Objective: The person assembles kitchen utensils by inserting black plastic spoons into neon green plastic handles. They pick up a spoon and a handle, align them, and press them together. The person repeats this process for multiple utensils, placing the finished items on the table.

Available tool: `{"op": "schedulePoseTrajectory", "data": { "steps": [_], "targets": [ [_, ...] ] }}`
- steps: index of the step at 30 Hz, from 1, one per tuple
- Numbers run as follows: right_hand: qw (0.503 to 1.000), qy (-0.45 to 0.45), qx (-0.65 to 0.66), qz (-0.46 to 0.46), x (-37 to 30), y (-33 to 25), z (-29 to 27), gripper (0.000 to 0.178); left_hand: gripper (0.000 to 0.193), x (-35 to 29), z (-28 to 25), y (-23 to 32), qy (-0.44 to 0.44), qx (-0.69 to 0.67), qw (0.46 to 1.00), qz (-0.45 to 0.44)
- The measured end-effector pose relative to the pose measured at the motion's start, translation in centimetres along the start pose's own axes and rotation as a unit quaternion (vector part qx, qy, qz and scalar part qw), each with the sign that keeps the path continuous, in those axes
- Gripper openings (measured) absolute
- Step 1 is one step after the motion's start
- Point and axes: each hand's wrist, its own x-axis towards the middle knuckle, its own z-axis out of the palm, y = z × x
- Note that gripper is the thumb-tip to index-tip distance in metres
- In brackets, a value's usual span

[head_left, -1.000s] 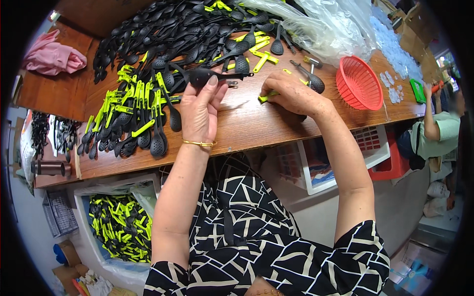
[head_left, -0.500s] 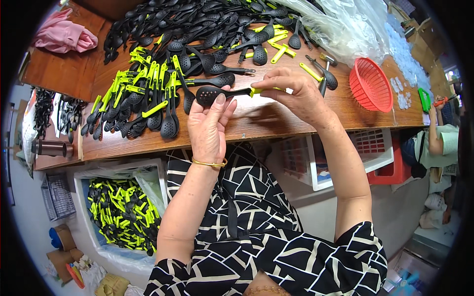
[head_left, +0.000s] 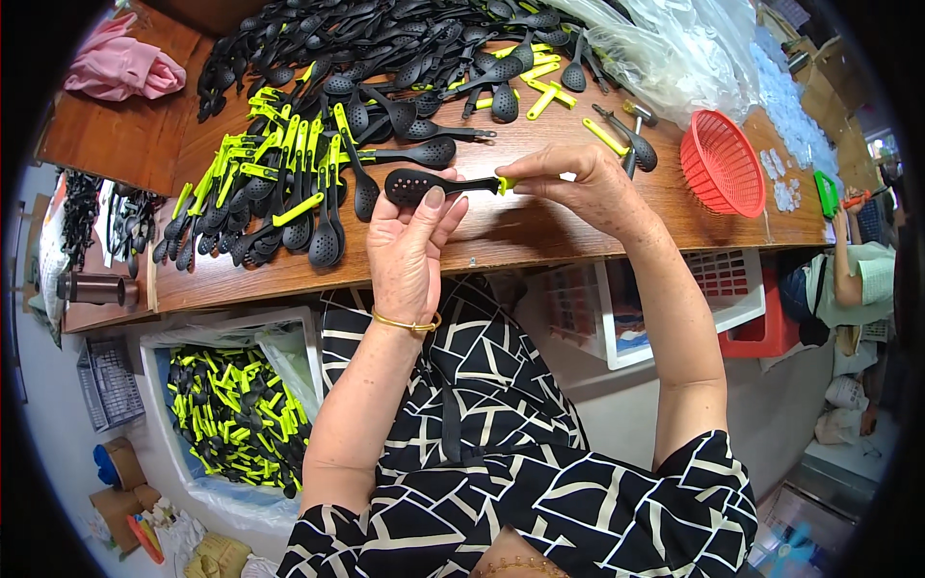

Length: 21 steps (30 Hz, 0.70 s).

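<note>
Above the table's front edge, my left hand [head_left: 405, 250] closes around the bowl end of a black perforated spoon [head_left: 412, 185], thumb on top. The spoon lies level, its neck pointing right. My right hand [head_left: 602, 197] pinches the lime-green handle [head_left: 506, 185] at the neck's end; most of that handle is hidden by the fingers. Left of my hands, a pile of black spoons with green handles [head_left: 303, 159] lies on the wooden table [head_left: 549, 226]. Bare black spoons [head_left: 385, 48] are heaped behind it.
Loose green handles [head_left: 551, 99] lie beyond my right hand, near a red basket [head_left: 721, 164] and a clear plastic bag [head_left: 665, 58]. A pink cloth [head_left: 125, 63] sits far left. Below the table stands a lined bin [head_left: 154, 385] of green-handled spoons. Another person [head_left: 848, 279] is far right.
My right fingers have shifted slightly along the green handle and cover more of it. The spoon has moved slightly right, still in both hands. The whole view has shifted a little.
</note>
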Motion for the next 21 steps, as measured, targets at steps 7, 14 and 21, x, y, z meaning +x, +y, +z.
{"op": "schedulePoseTrajectory", "data": {
  "steps": [7,14,21],
  "targets": [
    [1.0,0.0,0.005,0.001,-0.2,-0.4,0.4,0.028,0.02,-0.2,-0.5,-0.1,0.004,-0.01,1.0,-0.018],
    [0.998,-0.005,-0.051,-0.042,-0.7,-0.8,0.9,0.019,0.019,-1.8,-1.2,-0.2,-0.023,0.001,0.999,-0.044],
    [0.958,-0.011,-0.176,-0.225,-1.9,-1.8,1.4,0.022,0.075,-5.2,-4.9,3.3,-0.204,-0.098,0.949,-0.221]
  ]
}}
